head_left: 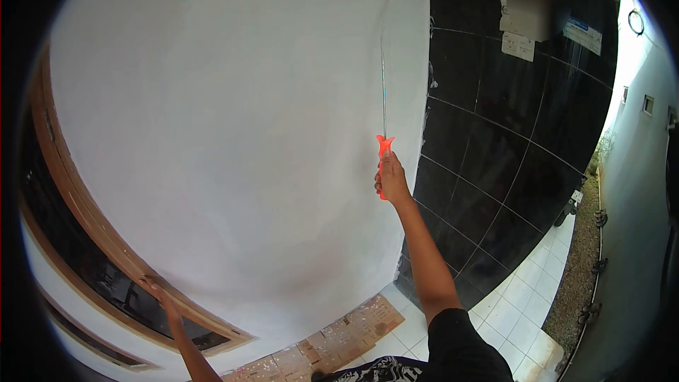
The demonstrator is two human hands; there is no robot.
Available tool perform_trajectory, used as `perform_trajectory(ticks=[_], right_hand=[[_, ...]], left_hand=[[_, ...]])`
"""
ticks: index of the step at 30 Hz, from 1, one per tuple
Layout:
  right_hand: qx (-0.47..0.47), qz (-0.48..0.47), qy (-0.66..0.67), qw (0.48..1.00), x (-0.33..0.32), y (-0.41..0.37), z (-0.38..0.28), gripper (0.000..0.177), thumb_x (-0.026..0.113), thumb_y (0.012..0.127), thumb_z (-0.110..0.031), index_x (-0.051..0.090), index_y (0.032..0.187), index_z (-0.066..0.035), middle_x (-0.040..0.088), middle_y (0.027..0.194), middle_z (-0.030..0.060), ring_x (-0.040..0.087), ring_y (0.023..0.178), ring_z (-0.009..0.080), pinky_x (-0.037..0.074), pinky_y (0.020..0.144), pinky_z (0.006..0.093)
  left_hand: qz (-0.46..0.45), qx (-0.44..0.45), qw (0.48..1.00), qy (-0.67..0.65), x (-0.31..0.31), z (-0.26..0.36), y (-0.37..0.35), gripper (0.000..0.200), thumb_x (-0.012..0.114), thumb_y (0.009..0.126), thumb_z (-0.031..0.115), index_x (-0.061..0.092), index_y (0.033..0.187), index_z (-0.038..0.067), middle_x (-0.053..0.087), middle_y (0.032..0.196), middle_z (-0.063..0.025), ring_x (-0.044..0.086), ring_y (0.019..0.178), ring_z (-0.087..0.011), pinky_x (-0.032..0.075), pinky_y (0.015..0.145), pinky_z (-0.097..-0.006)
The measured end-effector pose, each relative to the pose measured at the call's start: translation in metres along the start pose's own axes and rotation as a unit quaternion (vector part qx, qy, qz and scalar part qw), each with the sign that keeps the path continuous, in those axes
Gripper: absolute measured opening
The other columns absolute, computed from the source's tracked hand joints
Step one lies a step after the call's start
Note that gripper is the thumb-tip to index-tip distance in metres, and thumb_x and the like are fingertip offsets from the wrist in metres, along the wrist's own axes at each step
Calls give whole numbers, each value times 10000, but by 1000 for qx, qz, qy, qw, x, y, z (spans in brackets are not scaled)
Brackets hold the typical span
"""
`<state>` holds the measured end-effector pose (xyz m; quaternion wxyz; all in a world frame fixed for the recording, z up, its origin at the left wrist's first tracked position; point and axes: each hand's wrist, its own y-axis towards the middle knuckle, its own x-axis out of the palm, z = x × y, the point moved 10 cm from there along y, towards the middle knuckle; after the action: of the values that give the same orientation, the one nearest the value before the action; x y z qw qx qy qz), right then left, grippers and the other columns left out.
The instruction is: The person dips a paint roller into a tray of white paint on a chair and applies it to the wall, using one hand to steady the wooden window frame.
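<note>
My right hand is wrapped round the orange handle of a paint roller. From the handle a long thin metal rod runs up to the small white roller head, which lies against the upper part of the white wall close to its right edge. Low on the left, my left hand rests with its fingers stretched out at the wooden window frame. It holds nothing.
Black wall tiles border the white wall on the right, with paper labels stuck on them. Paint-spotted cardboard lies along the wall's foot on white floor tiles. Beyond the tiles is a gravel strip.
</note>
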<state>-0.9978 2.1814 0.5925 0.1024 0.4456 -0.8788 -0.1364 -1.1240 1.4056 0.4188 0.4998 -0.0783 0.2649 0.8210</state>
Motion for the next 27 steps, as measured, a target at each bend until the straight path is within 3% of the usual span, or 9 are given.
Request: perform_trajectory(ticks=[2,6,11,13,15,17,22,25,27], right_hand=[[5,-14,14,1000,7,-8,7,462,282,1046,-498,432,956,-71,418,568,28,455,432,115,409,398,295],[17,-23,-47,998,19,-78,104,440,303,1050,-469,424,1002,-49,473,564,48,511,453,143,438,422,321],[107,-51,-89,989,23,-233,290,264,406,1037,-278,432,1129,-32,573,613,165,613,549,337,449,507,435],[53,-39,-122,990,16,-294,312,339,391,1044,-384,447,1076,-51,530,601,54,561,494,180,461,484,352],[154,-67,-179,969,1,-352,346,322,419,1025,-336,483,1155,-49,642,794,252,643,758,459,473,621,508],[144,-58,-213,965,-11,-393,354,351,397,1026,-364,497,1148,-50,642,804,258,642,787,463,475,641,516],[171,-20,-271,947,-26,-467,351,447,338,1032,-418,563,1022,-33,637,777,257,642,812,465,478,664,520],[223,-10,-228,948,-30,-507,359,520,338,1031,-460,573,871,-25,618,682,201,654,674,373,488,605,458],[307,-22,-179,934,-25,-540,367,579,360,1024,-512,580,795,-28,578,612,113,597,526,232,473,534,384]], left_hand=[[-9,-6,1000,-2,7,-2,2,1001,92,823,860,-104,1558,210,-171,1608,-140,-126,1485,-353,-136,1116,-620],[-24,-25,999,-6,6,-23,12,969,89,843,844,-91,1563,221,-135,1623,-128,-95,1494,-345,-139,1126,-601],[-35,-43,998,6,-4,-59,17,937,86,863,828,-79,1567,233,-99,1637,-117,-64,1504,-337,-142,1136,-582],[-65,-59,996,1,0,-66,20,904,90,885,806,-93,1564,238,-45,1642,-114,-18,1505,-340,-155,1132,-580],[-85,-63,994,24,-5,-61,17,941,79,875,817,-57,1569,195,12,1640,-121,-15,1507,-313,-160,1146,-547],[-60,-53,997,-2,-3,2,-13,904,89,889,800,-121,1557,229,-27,1638,-135,-22,1507,-314,-194,1123,-555],[-69,-25,997,-16,-9,28,-25,878,68,903,779,-108,1559,223,-13,1637,-142,-2,1507,-317,-212,1120,-544],[-91,1,995,-34,-11,35,-28,872,56,905,774,-103,1560,221,-14,1637,-141,4,1507,-317,-221,1117,-542],[-97,7,994,-42,-18,30,-29,870,52,906,772,-101,1560,220,-14,1637,-140,7,1507,-317,-225,1116,-541]])
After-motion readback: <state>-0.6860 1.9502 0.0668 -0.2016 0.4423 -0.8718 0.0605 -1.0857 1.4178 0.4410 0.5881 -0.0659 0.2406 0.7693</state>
